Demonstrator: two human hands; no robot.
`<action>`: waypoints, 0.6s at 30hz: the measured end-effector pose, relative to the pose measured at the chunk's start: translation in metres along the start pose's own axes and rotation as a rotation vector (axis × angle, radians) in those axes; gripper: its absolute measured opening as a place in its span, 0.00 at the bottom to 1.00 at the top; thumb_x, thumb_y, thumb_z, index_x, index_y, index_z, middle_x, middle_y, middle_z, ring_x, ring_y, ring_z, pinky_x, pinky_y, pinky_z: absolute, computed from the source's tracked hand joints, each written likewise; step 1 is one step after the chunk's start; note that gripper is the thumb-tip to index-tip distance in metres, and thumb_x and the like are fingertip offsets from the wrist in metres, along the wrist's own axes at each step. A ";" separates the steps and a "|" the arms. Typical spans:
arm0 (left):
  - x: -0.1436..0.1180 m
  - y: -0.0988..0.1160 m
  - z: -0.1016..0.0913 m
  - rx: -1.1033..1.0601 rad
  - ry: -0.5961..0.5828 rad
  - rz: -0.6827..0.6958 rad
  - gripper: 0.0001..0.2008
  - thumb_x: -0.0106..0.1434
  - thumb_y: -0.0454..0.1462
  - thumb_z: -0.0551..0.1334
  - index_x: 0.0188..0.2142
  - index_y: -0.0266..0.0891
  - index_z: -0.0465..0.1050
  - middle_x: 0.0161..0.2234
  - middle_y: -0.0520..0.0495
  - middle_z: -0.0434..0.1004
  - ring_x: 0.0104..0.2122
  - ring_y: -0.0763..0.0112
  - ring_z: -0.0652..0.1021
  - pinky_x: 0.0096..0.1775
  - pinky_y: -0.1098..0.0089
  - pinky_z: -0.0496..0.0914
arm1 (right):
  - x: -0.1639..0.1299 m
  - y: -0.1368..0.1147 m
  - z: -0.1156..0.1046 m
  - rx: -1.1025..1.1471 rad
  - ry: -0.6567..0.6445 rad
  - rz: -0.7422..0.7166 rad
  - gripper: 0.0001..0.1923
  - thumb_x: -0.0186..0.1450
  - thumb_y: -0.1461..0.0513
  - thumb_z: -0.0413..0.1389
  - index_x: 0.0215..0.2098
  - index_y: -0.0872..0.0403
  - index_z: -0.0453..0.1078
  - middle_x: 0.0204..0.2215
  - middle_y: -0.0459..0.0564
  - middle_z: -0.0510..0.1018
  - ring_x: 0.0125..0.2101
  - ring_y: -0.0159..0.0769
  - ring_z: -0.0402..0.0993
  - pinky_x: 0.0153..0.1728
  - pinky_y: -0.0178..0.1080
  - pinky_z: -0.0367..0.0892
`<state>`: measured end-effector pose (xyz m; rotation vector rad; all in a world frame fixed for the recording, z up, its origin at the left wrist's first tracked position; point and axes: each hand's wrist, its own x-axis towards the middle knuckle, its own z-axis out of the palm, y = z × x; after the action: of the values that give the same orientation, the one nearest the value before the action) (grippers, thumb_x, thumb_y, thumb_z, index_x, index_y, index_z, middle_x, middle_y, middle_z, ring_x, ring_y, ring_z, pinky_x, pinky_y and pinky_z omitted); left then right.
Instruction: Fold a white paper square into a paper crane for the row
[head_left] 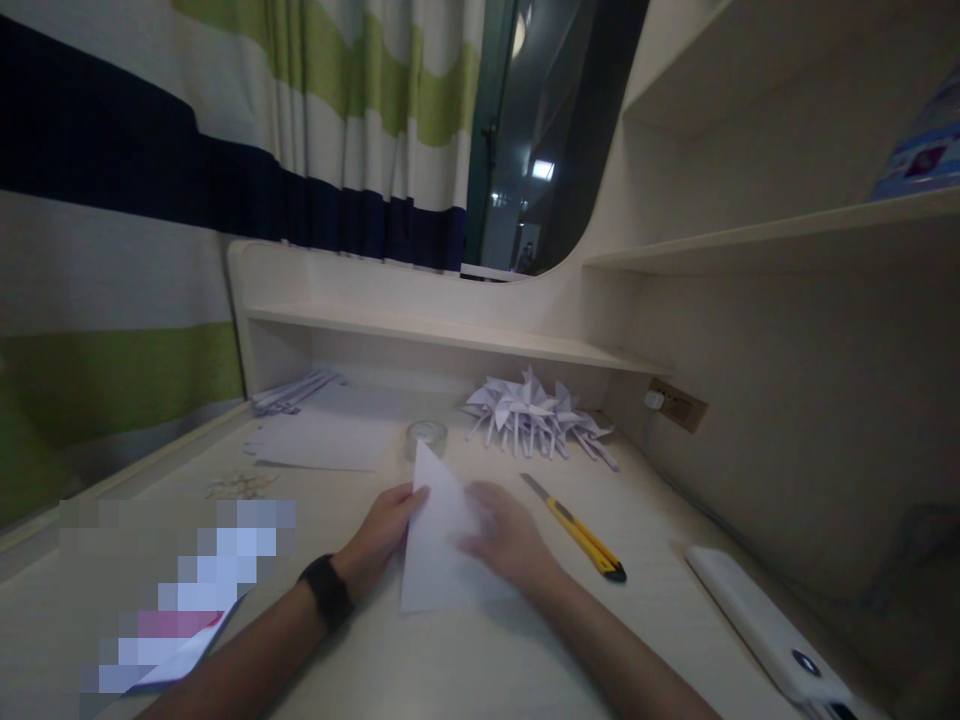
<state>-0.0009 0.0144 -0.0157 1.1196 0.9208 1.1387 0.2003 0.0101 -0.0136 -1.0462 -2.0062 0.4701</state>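
A white sheet of paper (pixel 437 545), folded into a triangle, lies on the pale desk (pixel 465 660) in front of me. My left hand (pixel 382 530), a black band on its wrist, pinches the sheet's left edge and lifts it a little. Flat on the paper's right side rests my right hand (pixel 506 540), blurred with motion.
A yellow utility knife (pixel 577 530) with its blade out lies right of my hands. Behind are a roll of clear tape (pixel 427 437), a heap of folded white paper pinwheels (pixel 536 412), flat sheets (pixel 322 440) and paper strips (pixel 292 392). A white power bank (pixel 765 625) sits at the right.
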 end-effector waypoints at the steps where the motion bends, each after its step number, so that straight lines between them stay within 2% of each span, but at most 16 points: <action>1: 0.001 -0.002 -0.001 -0.018 0.020 0.024 0.24 0.54 0.51 0.65 0.39 0.31 0.74 0.28 0.42 0.79 0.25 0.64 0.77 0.28 0.68 0.68 | 0.001 0.000 0.000 0.037 0.002 0.041 0.31 0.51 0.55 0.65 0.52 0.53 0.68 0.51 0.57 0.72 0.47 0.45 0.70 0.47 0.45 0.65; 4: 0.005 -0.009 -0.005 -0.053 0.047 0.065 0.22 0.54 0.49 0.66 0.37 0.30 0.75 0.28 0.40 0.79 0.24 0.65 0.76 0.27 0.69 0.67 | 0.003 0.003 -0.001 0.118 0.018 0.201 0.28 0.56 0.56 0.61 0.54 0.54 0.67 0.43 0.54 0.77 0.37 0.40 0.74 0.39 0.41 0.68; 7: 0.007 -0.011 -0.005 -0.078 0.037 0.069 0.22 0.55 0.49 0.65 0.38 0.30 0.75 0.29 0.40 0.79 0.24 0.66 0.76 0.27 0.69 0.67 | 0.007 0.008 -0.002 0.227 -0.013 0.322 0.18 0.55 0.60 0.59 0.43 0.57 0.74 0.33 0.52 0.80 0.32 0.40 0.74 0.34 0.39 0.67; 10: 0.004 -0.007 -0.003 -0.099 0.002 0.058 0.22 0.56 0.49 0.65 0.39 0.31 0.76 0.31 0.38 0.80 0.26 0.64 0.77 0.28 0.69 0.68 | 0.008 0.010 -0.002 0.333 -0.041 0.385 0.11 0.52 0.61 0.59 0.33 0.58 0.77 0.27 0.50 0.79 0.28 0.39 0.72 0.28 0.37 0.65; 14: -0.001 0.000 0.000 -0.083 -0.064 0.050 0.17 0.56 0.43 0.67 0.39 0.31 0.76 0.34 0.38 0.80 0.29 0.62 0.78 0.31 0.68 0.69 | 0.007 0.009 -0.002 0.408 -0.048 0.438 0.12 0.52 0.59 0.60 0.31 0.58 0.77 0.24 0.49 0.78 0.24 0.36 0.71 0.24 0.35 0.62; 18: -0.003 0.001 0.000 -0.037 -0.065 0.078 0.16 0.54 0.43 0.67 0.36 0.30 0.76 0.32 0.38 0.80 0.27 0.63 0.78 0.30 0.68 0.68 | 0.006 0.008 -0.003 0.500 -0.055 0.493 0.14 0.51 0.56 0.61 0.31 0.59 0.76 0.26 0.50 0.78 0.24 0.35 0.71 0.25 0.35 0.63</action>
<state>-0.0014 0.0116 -0.0152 1.1648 0.8084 1.1714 0.2048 0.0194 -0.0136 -1.1986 -1.5350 1.2010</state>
